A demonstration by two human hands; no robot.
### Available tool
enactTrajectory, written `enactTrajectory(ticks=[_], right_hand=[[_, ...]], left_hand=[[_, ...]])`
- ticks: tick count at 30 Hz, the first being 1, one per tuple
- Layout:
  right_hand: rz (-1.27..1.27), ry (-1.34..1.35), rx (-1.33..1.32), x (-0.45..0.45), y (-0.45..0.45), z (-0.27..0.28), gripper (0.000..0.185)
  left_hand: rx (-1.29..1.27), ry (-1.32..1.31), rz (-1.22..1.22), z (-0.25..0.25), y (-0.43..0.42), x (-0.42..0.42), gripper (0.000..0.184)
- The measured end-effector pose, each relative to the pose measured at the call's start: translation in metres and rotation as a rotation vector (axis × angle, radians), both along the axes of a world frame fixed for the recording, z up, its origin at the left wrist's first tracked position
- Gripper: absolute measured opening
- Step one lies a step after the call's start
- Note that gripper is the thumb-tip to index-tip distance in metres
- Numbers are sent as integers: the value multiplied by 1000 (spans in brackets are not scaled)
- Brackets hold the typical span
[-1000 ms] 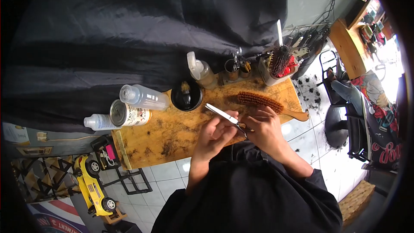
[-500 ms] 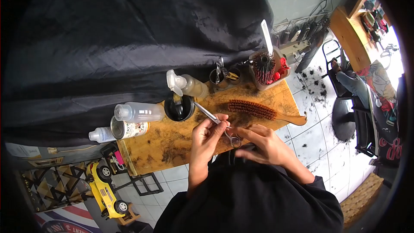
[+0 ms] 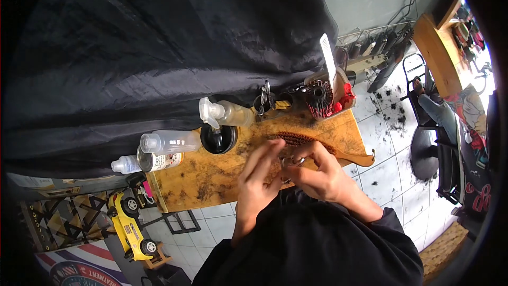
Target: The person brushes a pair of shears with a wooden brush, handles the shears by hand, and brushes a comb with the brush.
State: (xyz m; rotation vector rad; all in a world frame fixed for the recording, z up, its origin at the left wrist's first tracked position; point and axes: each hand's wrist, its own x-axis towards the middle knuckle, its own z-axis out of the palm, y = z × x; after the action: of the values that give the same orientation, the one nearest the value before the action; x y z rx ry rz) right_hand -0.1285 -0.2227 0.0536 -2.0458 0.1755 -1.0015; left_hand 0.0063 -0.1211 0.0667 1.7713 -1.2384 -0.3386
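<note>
Over the front edge of the wooden table my right hand is closed on a pair of scissors, with the metal finger rings showing at its fingertips. The blades are hidden or too blurred to make out. Just left of it, my left hand has its fingers stretched out and slightly blurred, holding nothing I can see. Behind both hands lies a curved brush with a wooden handle and brown bristles, partly covered by my right fingers.
On the table stand a spray bottle, a black bowl, a clear bottle, a labelled can and a tub holding a round brush. At right, a person's leg shows beside a chair.
The scissors have passed from my left fingers into my right hand. My left hand has opened, and the long silver blades no longer show. The view has shifted slightly.
</note>
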Motion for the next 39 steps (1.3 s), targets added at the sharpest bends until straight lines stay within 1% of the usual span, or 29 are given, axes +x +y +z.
enactTrajectory(ticks=[1, 4, 5, 6, 8, 9, 10, 12, 13, 17, 18, 20, 22, 24, 25, 26, 28, 29, 30, 32, 34, 35, 36, 38, 39], right_hand=[[73, 70, 7, -2, -2, -1, 34], [51, -24, -46, 13, -9, 3, 36], [59, -28, -47, 17, -10, 5, 36], [25, -73, 11, 21, -10, 6, 36], [-40, -162, 132, 27, -11, 6, 36], [-32, -104, 190, 23, -12, 4, 37], [-23, -105, 190, 21, -14, 0, 37], [-34, 11, 271, 19, -17, -6, 38], [-48, 35, 286, 18, -17, -6, 37], [-35, 82, 302, 18, -19, -10, 37], [-4, 94, 323, 18, -19, -9, 36], [30, 109, 348, 18, -20, -10, 36], [57, 129, 341, 18, -22, -14, 33], [73, 155, 330, 17, -25, -16, 31], [86, 182, 311, 15, -28, -17, 30], [90, 188, 309, 13, -30, -20, 30], [75, 247, 209, 7, -34, -26, 28], [82, 256, 206, 3, -36, -30, 28], [87, 307, 219, -3, -39, -34, 29], [114, 372, 232, -15, -43, -38, 31], [31, 452, 185, -25, -47, -40, 35], [20, 517, 206, -29, -47, -43, 45], [52, 517, 199, -32, -47, -44, 45], [-29, 584, 107, -35, -47, -45, 53], [-20, 631, 109, -36, -47, -46, 64]], left_hand=[[-5, -114, -101, 3, -2, 0, 32], [-16, -51, -72, -8, 3, 8, 33], [-29, -61, -22, -12, 3, 9, 33], [-30, -65, -12, -9, 0, 10, 33], [-32, -50, 156, -1, -7, 14, 30], [-82, -15, 236, -2, -11, 16, 25], [-82, -17, 245, -1, -16, 19, 25], [-266, 85, 361, 2, -24, 25, 21], [-337, 203, 371, 0, -27, 27, 20], [-399, 195, 372, -2, -50, 30, 19], [-398, 194, 373, -6, -54, 30, 19], [-332, 302, 362, -13, -61, 28, 21], [-297, 328, 344, -18, -63, 29, 23], [-132, 345, 372, -20, -63, 31, 25], [-176, 408, 403, -19, -67, 29, 25], [-179, 413, 408, -21, -68, 29, 25], [-181, 422, 416, -29, -68, 31, 24], [-176, 372, 441, -33, -69, 32, 25], [-179, 380, 453, -32, -70, 32, 25], [9, 194, 522, -26, -69, 29, 24], [-20, 210, 549, -25, -73, 26, 23], [-78, 260, 531, -26, -74, 25, 23], [-140, 305, 517, -26, -74, 24, 23], [-119, 283, 515, -27, -72, 24, 23], [-143, 276, 497, -27, -69, 23, 24]])
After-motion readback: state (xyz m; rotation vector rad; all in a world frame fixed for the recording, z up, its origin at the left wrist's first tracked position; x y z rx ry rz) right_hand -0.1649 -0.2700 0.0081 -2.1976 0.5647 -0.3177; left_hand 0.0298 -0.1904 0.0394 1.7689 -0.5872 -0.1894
